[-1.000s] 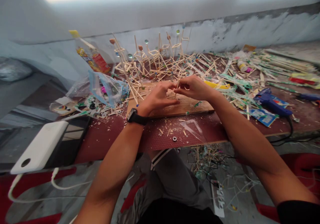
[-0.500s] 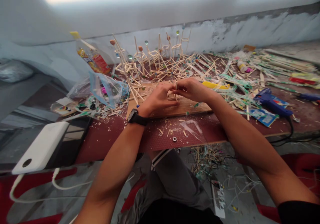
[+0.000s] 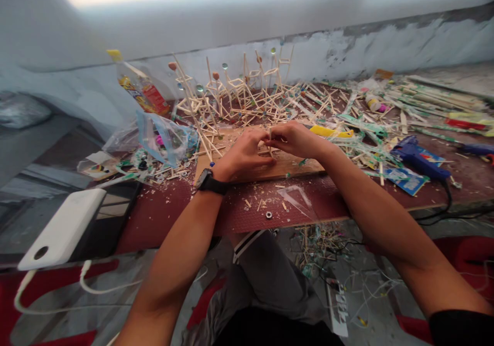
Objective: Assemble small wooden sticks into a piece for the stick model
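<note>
- White power bank (image 3: 62,228) lies at the far left, just off the red table (image 3: 162,212), with a cable trailing from it.
- Just right of it, a clear plastic bag (image 3: 162,138) and a yellow-capped bottle (image 3: 141,86) sit at the table's back left.
- At the centre, the left hand (image 3: 245,153), with a watch (image 3: 210,181) on its wrist, is closed. Its fingertips pinch a small stick piece (image 3: 270,139) just above the wooden board (image 3: 278,170).
- The right hand (image 3: 299,139) is closed on the same piece, thumb and forefinger on its upright stick, and the two hands touch at the fingertips.
- Behind the hands, a crowd of bead-topped stick frames (image 3: 239,91) stands along the wall. By the look of it, a good many are already built.
- The piece in hand looks only a few sticks big, so it seems early in its making.
- Further right, loose sticks (image 3: 424,99) and wrappers cover the table, so plenty of stock seems left to use.
- A blue glue gun (image 3: 420,157) lies at the right, well apart from both hands.
</note>
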A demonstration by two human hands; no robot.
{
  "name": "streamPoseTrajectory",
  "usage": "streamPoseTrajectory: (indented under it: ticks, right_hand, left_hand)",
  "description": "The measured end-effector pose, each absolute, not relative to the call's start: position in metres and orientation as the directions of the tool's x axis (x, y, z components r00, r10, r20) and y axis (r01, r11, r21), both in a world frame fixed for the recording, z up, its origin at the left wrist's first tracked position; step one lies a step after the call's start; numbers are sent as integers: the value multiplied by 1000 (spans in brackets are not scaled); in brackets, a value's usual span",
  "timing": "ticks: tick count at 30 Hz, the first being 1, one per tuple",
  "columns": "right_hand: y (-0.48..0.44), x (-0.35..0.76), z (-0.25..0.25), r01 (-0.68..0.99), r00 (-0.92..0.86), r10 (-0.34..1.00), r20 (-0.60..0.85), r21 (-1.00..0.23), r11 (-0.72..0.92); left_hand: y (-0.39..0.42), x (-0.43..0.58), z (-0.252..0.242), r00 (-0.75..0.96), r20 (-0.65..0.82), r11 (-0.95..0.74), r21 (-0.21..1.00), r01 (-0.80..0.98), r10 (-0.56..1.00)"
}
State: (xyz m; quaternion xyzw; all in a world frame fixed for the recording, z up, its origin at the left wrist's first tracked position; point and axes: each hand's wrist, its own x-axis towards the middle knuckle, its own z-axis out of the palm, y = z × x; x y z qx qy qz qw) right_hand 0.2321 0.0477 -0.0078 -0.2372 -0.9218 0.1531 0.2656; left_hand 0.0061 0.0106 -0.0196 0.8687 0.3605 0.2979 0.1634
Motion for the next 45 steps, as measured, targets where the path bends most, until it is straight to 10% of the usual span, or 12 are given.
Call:
streamPoseTrajectory:
  ticks: [31,45]
  right_hand:
    - [53,231,-16,254,-729,491,477,-477,841]
    - [51,246,2,436,-790,575,213,-465,771]
  left_hand:
    - [6,12,-9,318,619,-689,572,445,718]
    - [6,12,-9,329,566,-652,606,455,756]
